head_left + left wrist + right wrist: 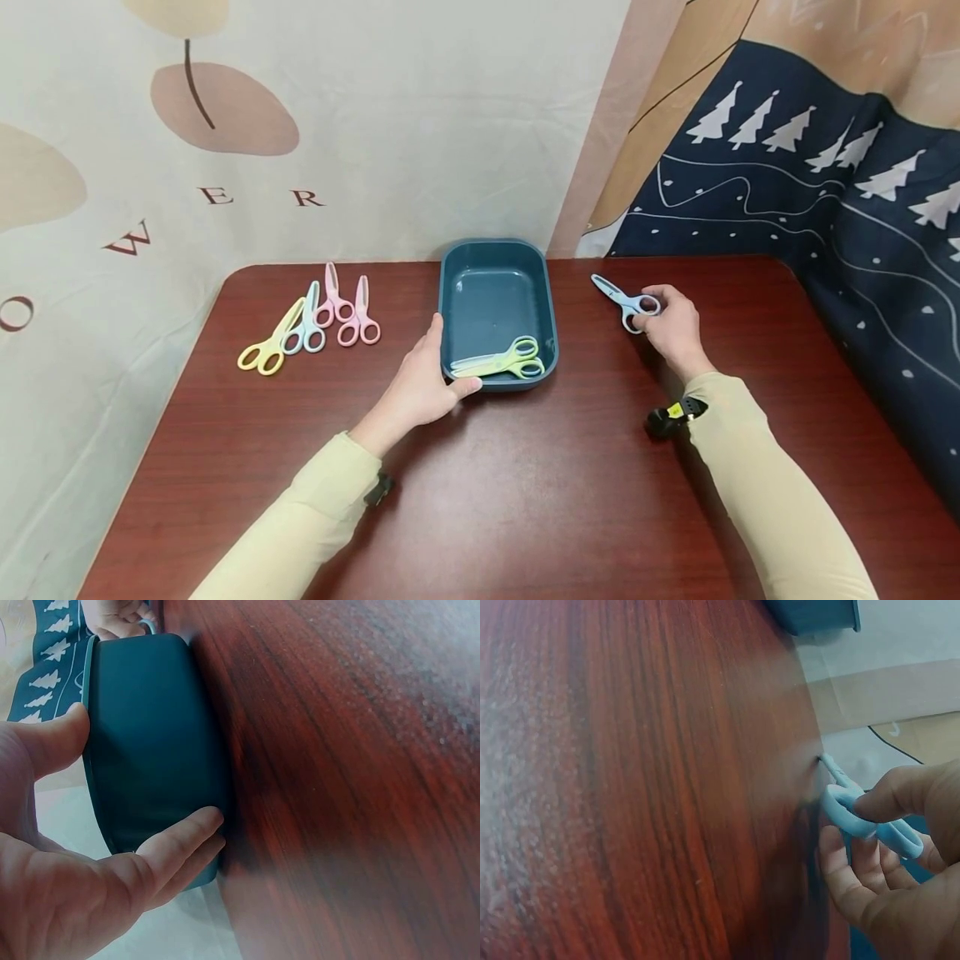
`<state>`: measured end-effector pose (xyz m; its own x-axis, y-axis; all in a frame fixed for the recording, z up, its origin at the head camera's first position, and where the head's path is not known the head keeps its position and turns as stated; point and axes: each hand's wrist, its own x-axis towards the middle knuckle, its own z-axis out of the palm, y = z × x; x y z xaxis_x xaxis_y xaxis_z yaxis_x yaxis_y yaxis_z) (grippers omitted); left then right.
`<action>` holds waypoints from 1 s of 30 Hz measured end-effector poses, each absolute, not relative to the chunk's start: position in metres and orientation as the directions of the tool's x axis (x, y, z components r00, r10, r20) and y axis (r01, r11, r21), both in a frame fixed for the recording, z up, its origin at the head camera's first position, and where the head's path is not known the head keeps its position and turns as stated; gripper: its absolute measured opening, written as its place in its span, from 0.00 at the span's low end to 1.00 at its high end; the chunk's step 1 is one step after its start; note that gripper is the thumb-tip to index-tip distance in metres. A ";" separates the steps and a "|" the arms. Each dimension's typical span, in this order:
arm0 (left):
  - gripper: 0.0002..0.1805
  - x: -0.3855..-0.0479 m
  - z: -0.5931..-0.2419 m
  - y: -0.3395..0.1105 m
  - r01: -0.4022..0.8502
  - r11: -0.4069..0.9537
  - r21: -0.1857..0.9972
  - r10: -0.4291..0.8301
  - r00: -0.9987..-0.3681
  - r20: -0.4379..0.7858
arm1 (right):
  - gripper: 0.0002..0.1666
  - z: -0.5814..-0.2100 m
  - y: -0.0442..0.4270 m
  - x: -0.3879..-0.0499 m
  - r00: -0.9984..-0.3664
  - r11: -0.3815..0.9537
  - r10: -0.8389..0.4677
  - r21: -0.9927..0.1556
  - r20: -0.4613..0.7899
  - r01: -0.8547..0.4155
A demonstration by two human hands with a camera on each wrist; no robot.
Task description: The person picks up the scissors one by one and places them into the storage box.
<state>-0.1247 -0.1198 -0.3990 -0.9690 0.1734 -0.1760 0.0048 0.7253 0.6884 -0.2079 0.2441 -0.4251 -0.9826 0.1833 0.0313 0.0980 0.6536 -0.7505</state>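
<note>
A dark teal tray (pixel 491 304) stands at the back middle of the table. My left hand (pixel 420 379) touches its near left corner, thumb at the near side and straight fingers along the left wall, as the left wrist view (pixel 150 750) also shows from close by. Green scissors (pixel 501 365) lie overlapped inside its near end, seemingly two pairs. To the right of the tray, my right hand (pixel 675 325) pinches blue scissors (pixel 611 290) by the handle loops. Their blades point away to the back left. In the right wrist view, the thumb presses on a loop (pixel 845 817).
Left of the tray lie yellow scissors (pixel 281 337), blue scissors (pixel 309 317) and two pink pairs (pixel 332 296), grouped closely with tips pointing back. The brown table (pixel 540 500) ends at a pale curtain (pixel 420 150) behind, with a dark tree-patterned cloth (pixel 810 217) at the right.
</note>
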 end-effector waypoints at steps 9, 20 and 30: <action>0.62 -0.125 -0.399 -0.120 -0.004 0.728 0.685 0.167 -0.969 -0.183 | 0.29 -0.425 0.247 -0.206 -0.975 0.622 0.215 -0.777 0.045 0.102; 0.62 -0.125 -0.398 -0.120 0.005 0.719 0.695 0.172 -0.970 -0.171 | 0.32 -0.423 0.248 -0.206 -0.986 0.476 0.167 -0.875 -0.010 0.090; 0.62 -0.125 -0.398 -0.120 0.006 0.722 0.692 0.174 -0.970 -0.172 | 0.32 -0.421 0.251 -0.204 -0.990 0.366 0.139 -0.926 -0.037 0.087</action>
